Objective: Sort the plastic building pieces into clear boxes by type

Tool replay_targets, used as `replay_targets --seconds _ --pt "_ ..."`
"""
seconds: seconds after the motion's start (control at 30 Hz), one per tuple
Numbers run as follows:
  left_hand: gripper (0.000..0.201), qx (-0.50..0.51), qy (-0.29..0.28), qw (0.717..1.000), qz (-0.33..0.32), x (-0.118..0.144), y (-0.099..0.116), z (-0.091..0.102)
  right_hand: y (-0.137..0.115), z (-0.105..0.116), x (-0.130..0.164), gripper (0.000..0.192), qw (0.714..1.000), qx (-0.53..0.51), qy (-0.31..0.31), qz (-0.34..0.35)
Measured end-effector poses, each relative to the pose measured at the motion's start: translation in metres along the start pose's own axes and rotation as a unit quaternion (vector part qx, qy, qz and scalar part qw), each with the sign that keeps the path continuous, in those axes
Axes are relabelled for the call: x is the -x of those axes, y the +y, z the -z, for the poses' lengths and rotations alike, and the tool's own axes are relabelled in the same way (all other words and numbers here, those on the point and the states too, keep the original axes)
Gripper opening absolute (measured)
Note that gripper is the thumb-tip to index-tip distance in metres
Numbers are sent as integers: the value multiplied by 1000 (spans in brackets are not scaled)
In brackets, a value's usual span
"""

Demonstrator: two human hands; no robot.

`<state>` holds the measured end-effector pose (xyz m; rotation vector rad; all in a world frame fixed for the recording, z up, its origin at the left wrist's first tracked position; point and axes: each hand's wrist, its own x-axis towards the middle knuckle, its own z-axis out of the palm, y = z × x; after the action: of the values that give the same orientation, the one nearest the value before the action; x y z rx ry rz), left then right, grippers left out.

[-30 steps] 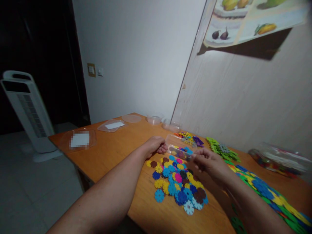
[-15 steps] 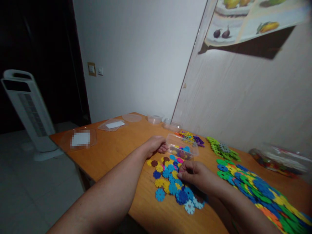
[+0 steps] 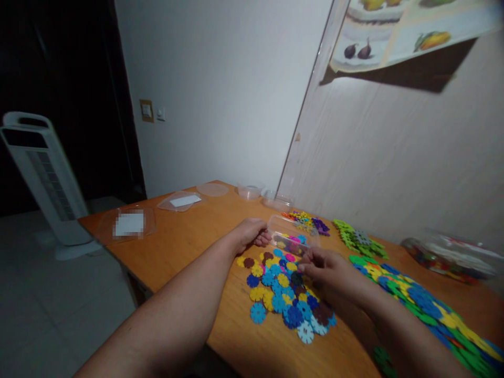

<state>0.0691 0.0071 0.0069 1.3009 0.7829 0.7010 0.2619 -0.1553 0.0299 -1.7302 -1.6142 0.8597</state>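
A small clear plastic box (image 3: 293, 234) with a few coloured discs inside stands on the wooden table (image 3: 189, 247). My left hand (image 3: 252, 233) grips its left end. My right hand (image 3: 325, 266) hovers just right of the box, over a pile of flat snowflake-shaped discs (image 3: 283, 294) in blue, yellow, brown and pink. Its fingertips are pinched together close to the box's rim; what they pinch is too small to tell.
More disc piles lie to the right: multicoloured (image 3: 305, 220), green (image 3: 356, 239), and a long mixed heap (image 3: 425, 307). A clear bag of pieces (image 3: 449, 257) sits by the wall. Clear lids (image 3: 181, 201) and tubs (image 3: 250, 191) rest at the table's far end. A white tower fan (image 3: 43, 173) stands on the floor.
My right hand dipped down onto the disc pile half a second ago and has risen back toward the box. My left hand has stayed on the box.
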Motion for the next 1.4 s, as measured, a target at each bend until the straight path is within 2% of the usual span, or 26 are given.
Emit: replay_targets --seconds 0.1,0.2,0.3,0.43,0.5,0.57,0.67,0.73,0.83,0.93,1.1,1.27,1.4 --pt "6 -6 -4 1000 -2 -1 -1 1 12 -8 -3 24 994 101 -24 15" --pt "6 -8 -5 1000 1 -2 -1 1 20 -11 -6 20 991 128 -24 30" --pt "7 -5 0 1000 2 -2 -1 1 23 -13 -6 21 996 77 -29 33" --pt "6 -2 6 1000 1 0 -1 0 11 -13 -1 29 997 -73 -30 -8" --pt "7 -3 4 1000 2 0 0 0 1 -8 1 31 989 -145 4 -14" --pt "6 -4 -1 1000 4 1 1 0 -9 0 1 32 976 -207 72 4" --pt "6 -7 -3 1000 3 2 2 0 -14 15 1 34 963 -229 142 12" --pt "6 -16 0 1000 -1 4 3 0 -10 23 1 34 977 -177 118 -7" --pt "7 -40 10 999 -11 7 5 1 1 30 4 31 997 -70 5 -36" --pt "7 -59 16 998 -25 9 7 2 12 33 7 26 995 11 -89 -49" --pt "7 -59 13 998 -21 7 6 6 21 31 10 26 989 85 -97 -65" --pt "7 -47 8 999 -14 4 5 8 22 24 10 25 987 59 -129 -79" --pt "7 -49 5 999 -15 4 4 9 21 23 10 28 990 13 -122 -76"
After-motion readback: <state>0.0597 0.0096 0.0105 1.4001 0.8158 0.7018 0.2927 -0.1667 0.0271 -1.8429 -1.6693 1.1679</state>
